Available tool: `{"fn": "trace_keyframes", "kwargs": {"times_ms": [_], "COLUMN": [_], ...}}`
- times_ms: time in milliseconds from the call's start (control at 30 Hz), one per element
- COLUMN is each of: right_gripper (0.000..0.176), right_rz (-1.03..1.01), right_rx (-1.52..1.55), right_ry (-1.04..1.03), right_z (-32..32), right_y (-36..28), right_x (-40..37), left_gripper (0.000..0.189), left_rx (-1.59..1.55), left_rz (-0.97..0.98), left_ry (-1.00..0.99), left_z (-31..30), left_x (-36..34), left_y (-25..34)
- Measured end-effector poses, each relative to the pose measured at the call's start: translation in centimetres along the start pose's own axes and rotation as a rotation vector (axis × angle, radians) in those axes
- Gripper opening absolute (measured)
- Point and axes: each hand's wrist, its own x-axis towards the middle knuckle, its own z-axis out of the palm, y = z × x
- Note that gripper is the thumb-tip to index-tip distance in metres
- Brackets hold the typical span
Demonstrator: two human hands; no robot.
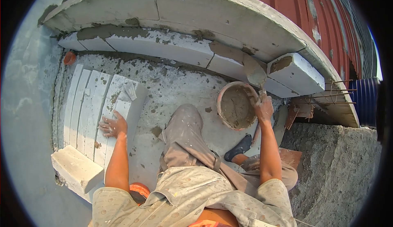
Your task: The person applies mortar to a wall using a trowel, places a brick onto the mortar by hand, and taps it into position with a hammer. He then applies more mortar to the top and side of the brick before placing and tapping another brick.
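My right hand [264,107] is closed round the handle of a trowel [254,70], whose mortar-smeared blade lies over the top of the low row of white blocks [163,47]. Just left of that hand stands a bucket [236,106] with grey mortar inside. Wet mortar [227,52] coats part of the row near the blade. My left hand [114,125] rests with fingers spread on a stack of white blocks [96,100] standing on edge. A small pale fragment [130,91] lies on top of this stack.
A curved concrete wall [229,18] runs behind the row. One white block [297,73] sits at its right end, near protruding rebar [339,91]. A loose block [77,167] lies at lower left. An orange container [140,190] is beside my body. Rough concrete [331,165] drops off at right.
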Motion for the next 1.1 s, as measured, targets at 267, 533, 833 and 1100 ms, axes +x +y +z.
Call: {"fn": "trace_keyframes", "kwargs": {"times_ms": [267,533,833,1100], "right_gripper": [0.045,0.041,0.050,0.047], "right_rz": [0.387,0.022,-0.308,-0.364], "right_rx": [0.750,0.675,0.569,0.755], "right_ry": [-0.294,-0.362,-0.002,-0.023], "right_z": [-3.9,-1.3,8.7,6.9], "right_y": [-7.9,-19.3,-21.6,-20.9], "right_x": [-0.6,-0.3,-1.1,-4.2], "left_gripper": [0.082,0.082,0.082,0.083], "left_rx": [0.031,0.000,-0.046,-0.074], "left_rz": [0.007,0.012,0.000,0.010], "left_ry": [0.017,-0.013,-0.083,-0.081], "left_z": [0.3,-1.1,-1.9,-1.9], "left_x": [0.3,-0.4,-0.6,-0.7], "left_y": [-0.2,0.4,0.8,0.6]}}
